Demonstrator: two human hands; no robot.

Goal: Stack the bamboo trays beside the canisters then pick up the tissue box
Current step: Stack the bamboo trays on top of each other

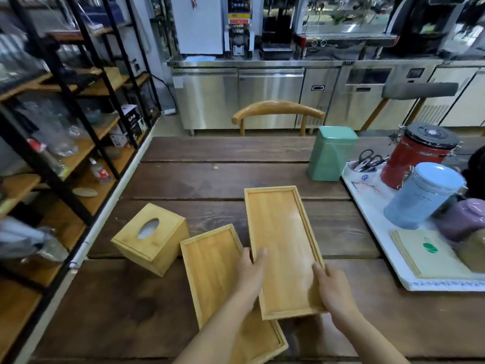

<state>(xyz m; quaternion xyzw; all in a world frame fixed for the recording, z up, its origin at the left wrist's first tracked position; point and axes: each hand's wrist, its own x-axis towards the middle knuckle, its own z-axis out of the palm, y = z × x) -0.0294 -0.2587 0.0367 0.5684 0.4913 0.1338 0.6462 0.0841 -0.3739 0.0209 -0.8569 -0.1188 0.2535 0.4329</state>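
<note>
2 hands on 1 bamboo tray, forearms reaching in from the near edge. Left hand clasped on its left rim, thumb lying inside on the floor, fingers under and out of sight. Right hand gripping the near right rim, thumb on top. Near end overlapping a second tray angled flat on the wooden table. Tissue box untouched just left of that second tray. Far right, on a white tray: red canister, blue canister. Green bin just beyond.
</note>
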